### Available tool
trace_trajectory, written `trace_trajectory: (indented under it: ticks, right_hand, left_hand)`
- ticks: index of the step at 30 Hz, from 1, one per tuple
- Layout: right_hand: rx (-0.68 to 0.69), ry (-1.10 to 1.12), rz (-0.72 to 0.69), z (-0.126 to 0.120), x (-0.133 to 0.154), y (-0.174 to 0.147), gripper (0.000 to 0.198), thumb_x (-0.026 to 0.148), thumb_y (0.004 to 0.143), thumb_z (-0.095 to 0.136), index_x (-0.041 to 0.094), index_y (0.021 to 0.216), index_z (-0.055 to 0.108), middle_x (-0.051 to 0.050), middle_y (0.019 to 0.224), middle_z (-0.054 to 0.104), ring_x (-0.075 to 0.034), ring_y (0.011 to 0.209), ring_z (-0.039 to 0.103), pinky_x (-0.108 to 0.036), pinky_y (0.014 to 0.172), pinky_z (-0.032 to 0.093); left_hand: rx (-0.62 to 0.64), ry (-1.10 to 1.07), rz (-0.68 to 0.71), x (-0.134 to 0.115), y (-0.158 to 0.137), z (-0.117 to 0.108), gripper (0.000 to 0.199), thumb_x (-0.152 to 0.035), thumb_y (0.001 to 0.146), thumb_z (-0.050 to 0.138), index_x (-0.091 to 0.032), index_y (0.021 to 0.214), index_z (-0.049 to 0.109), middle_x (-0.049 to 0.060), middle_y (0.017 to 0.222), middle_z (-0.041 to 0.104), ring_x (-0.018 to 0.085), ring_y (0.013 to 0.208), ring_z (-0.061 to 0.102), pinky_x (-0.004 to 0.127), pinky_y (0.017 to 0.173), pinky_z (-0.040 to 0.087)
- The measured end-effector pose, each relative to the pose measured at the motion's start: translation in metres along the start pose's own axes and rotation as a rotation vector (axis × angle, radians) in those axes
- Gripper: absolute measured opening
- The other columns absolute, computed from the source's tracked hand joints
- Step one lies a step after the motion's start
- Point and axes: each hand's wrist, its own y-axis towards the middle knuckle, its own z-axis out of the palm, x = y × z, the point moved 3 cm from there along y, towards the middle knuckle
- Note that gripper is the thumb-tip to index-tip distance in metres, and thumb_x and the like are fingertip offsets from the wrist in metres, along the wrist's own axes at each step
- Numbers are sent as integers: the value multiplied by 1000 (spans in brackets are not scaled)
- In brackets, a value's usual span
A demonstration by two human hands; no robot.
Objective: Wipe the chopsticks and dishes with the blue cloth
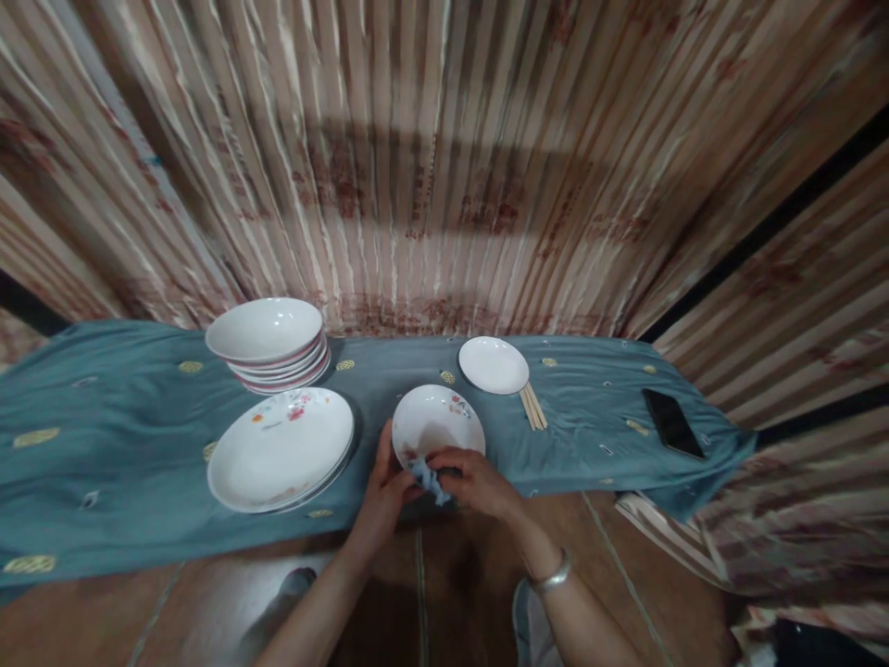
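A white bowl (436, 421) with small red flowers inside its rim is at the front edge of the table, tilted a little towards me. My left hand (386, 486) grips its left side, fingers along the outside and thumb near the front rim. In my right hand (472, 477) is a crumpled light-blue cloth (429, 479), pressed against the bowl's near rim. The fingers are closed round the cloth and partly hide it. The underside of the bowl is out of sight.
Left are a stack of white bowls (268, 333) and a stack of floral plates (278, 454). A small white plate (493, 364) rests near several wooden chopsticks (533, 408). A black phone (672, 422) lies right on the teal tablecloth (583, 454). A pleated curtain (417, 185) hangs behind.
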Motion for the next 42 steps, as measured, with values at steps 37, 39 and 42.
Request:
trace_trajectory:
  ticks: [37,39,42]
  right_hand:
    - [-133,-356,-163,8,6,0,40,10,87,41,22,118,62,-7,134,52,-20,128,43,-41,109,34]
    - [-116,-298,-140,8,8,-4,35,12,87,44,22,112,66,-7,130,56,-19,124,49,-39,106,39]
    - [-113,-178,-121,7,9,-6,29,15,88,47,23,104,69,-6,124,61,-19,117,55,-37,102,42]
  left_hand:
    - [33,74,64,5,6,2,89,-26,72,64,-30,147,17,9,151,32,30,129,41,36,87,53]
    - [24,71,58,4,6,2,89,-24,71,64,-30,147,18,9,152,30,30,129,41,36,85,54]
    - [17,74,42,2,6,4,88,-24,71,63,-31,147,19,7,152,31,31,129,42,33,82,55]
